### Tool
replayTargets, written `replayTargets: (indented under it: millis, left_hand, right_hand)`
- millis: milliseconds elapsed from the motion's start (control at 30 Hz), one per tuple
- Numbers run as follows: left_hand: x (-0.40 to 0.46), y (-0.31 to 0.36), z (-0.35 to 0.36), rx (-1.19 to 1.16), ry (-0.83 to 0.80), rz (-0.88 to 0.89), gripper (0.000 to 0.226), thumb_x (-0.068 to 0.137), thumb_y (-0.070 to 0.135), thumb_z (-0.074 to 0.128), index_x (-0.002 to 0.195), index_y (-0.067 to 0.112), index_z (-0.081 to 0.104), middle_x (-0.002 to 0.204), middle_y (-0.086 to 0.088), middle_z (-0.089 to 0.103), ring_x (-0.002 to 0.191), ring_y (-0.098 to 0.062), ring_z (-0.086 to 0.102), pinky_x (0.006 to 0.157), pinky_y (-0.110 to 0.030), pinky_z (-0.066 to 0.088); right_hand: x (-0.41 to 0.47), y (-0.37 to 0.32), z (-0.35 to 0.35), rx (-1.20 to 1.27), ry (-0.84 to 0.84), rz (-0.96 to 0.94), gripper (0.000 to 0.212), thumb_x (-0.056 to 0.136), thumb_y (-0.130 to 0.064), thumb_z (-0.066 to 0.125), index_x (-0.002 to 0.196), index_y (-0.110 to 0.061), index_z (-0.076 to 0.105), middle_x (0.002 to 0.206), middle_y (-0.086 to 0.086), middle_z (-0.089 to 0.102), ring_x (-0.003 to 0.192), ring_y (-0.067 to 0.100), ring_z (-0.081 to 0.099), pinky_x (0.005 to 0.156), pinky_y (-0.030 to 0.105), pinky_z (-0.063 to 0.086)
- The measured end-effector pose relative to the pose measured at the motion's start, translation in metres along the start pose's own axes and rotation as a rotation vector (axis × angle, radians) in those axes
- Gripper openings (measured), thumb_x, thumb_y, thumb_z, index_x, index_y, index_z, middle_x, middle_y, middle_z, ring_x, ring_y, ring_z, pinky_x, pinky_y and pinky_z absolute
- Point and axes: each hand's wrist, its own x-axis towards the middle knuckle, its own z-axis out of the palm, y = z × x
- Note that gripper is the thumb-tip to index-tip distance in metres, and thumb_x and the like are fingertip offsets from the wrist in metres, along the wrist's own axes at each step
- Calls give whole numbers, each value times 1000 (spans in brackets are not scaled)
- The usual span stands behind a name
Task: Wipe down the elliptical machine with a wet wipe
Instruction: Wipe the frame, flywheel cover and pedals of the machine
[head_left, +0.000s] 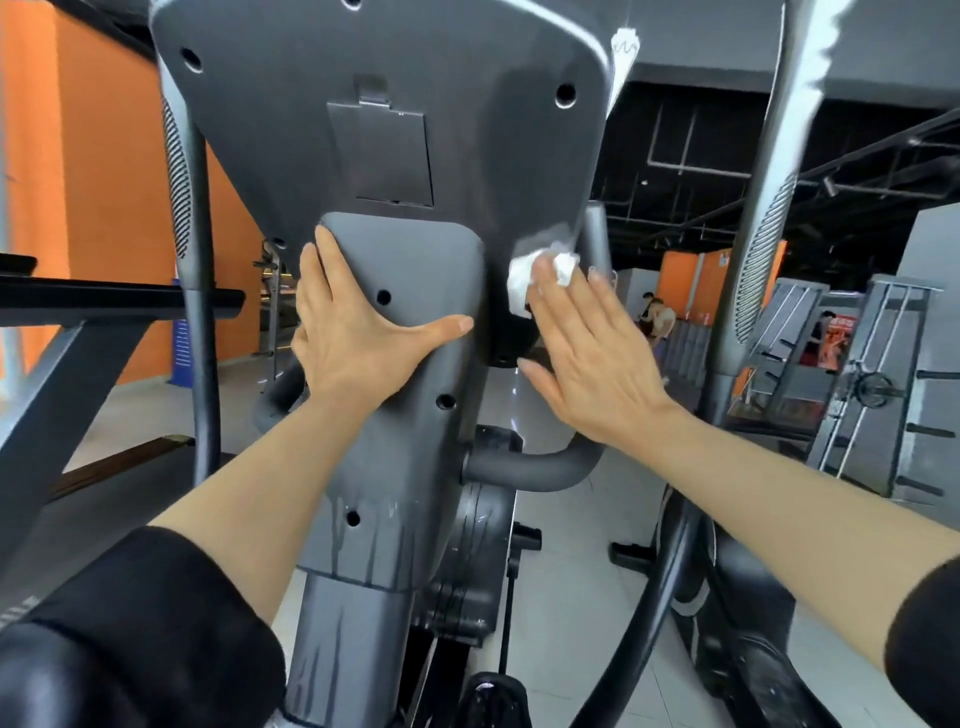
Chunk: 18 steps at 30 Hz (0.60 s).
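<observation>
The grey elliptical machine fills the centre, seen from the back of its console, with a grey column cover below. My left hand lies flat on the column cover's left side, fingers up and thumb stretched right. My right hand presses a crumpled white wet wipe against the console's lower right edge, with the wipe under my fingertips. Wet streaks run down the lower part of the column.
Moving arm bars with ribbed grips rise at left and right. A short fixed handle juts right from the column. A treadmill stands at left, weight racks at right, orange walls behind.
</observation>
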Motion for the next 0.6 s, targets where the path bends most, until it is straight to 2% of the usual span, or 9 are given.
replayTargets:
  millis: [100, 200, 267, 400, 467, 533, 567, 600]
  left_hand:
    - [0, 0, 0, -4, -1, -5, 142, 54, 67, 80, 155, 23, -9, 163, 3, -3, 150, -20, 2, 116, -56, 12]
    - [0, 2, 0, -3, -2, -23, 142, 53, 66, 81, 155, 23, -9, 163, 4, -4, 150, -19, 1, 116, -56, 12]
    - [0, 3, -1, -6, -7, -25, 142, 54, 64, 82, 155, 23, -9, 163, 4, -4, 150, -18, 0, 116, -55, 12]
    - [-1, 6, -4, -2, -31, -40, 143, 54, 63, 83, 155, 22, -10, 163, 5, -5, 150, -17, -2, 118, -53, 13]
    - [-2, 9, -5, -3, -37, -45, 143, 54, 61, 84, 155, 22, -10, 163, 4, -6, 150, -17, -2, 119, -53, 14]
    - [-3, 11, -5, -13, -36, -57, 142, 55, 59, 85, 155, 23, -10, 163, 4, -7, 150, -17, -3, 119, -52, 13]
    - [-4, 12, -5, -15, -36, -60, 142, 56, 58, 85, 155, 22, -10, 163, 4, -8, 150, -17, -3, 120, -52, 13]
    - [-5, 13, -5, -13, -37, -60, 142, 56, 58, 85, 154, 22, -10, 163, 3, -9, 150, -17, -4, 120, -53, 13]
  right_hand:
    - [8, 3, -7, 61, 66, 127, 66, 100, -42, 44, 144, 6, 30, 155, 28, 24, 138, 42, 29, 119, 46, 13]
    - [29, 2, -20, 304, 175, 257, 68, 99, -40, 47, 142, 11, 31, 152, 35, 20, 139, 45, 23, 116, 50, 28]
    - [23, -8, -20, 483, 136, 318, 72, 99, -39, 49, 145, 11, 26, 154, 35, 14, 143, 43, 15, 113, 49, 35]
    - [3, -23, -17, 707, -21, 385, 73, 97, -39, 52, 147, 5, 24, 159, 28, 4, 148, 35, 10, 113, 32, 30]
    - [16, -16, -24, 665, 41, 394, 67, 96, -39, 53, 141, 7, 32, 157, 31, 10, 144, 38, 17, 106, 33, 37]
    - [32, -4, -29, 449, 123, 339, 63, 96, -40, 52, 134, 8, 40, 153, 34, 18, 137, 43, 28, 101, 39, 43]
    - [37, 1, -30, 305, 132, 269, 64, 96, -42, 51, 135, 8, 39, 153, 32, 22, 135, 44, 29, 106, 42, 38]
    - [40, 6, -29, 158, 115, 171, 67, 97, -43, 49, 140, 7, 36, 154, 29, 24, 136, 42, 27, 114, 44, 27]
